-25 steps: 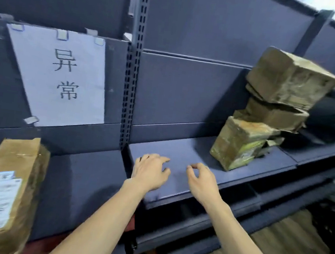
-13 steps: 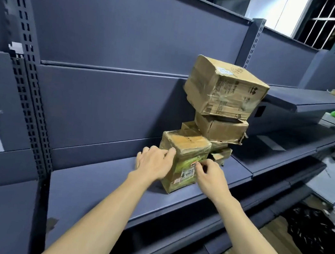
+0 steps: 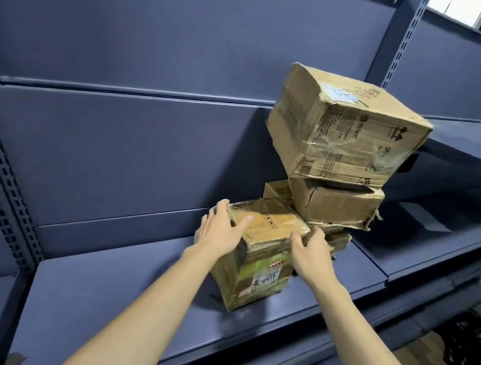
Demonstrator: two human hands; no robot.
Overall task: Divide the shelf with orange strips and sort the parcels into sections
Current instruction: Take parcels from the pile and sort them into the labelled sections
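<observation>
A small taped brown cardboard parcel with a green label (image 3: 260,253) stands on the dark blue-grey metal shelf (image 3: 112,294), near its front edge. The left hand (image 3: 221,231) wraps its grip round the parcel's left top edge, thumb lying on top. The right hand (image 3: 311,254) curls its grip over the right top corner. Just behind to the right, a large battered cardboard box (image 3: 345,132) sits tilted on a flatter crushed cardboard box (image 3: 333,203).

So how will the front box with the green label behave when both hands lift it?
The box is wrapped in shiny tape, so it may be a little slippery. Its corners look crushed, so the walls could give under the left hand and right hand. It seems clear of the stack.
</observation>
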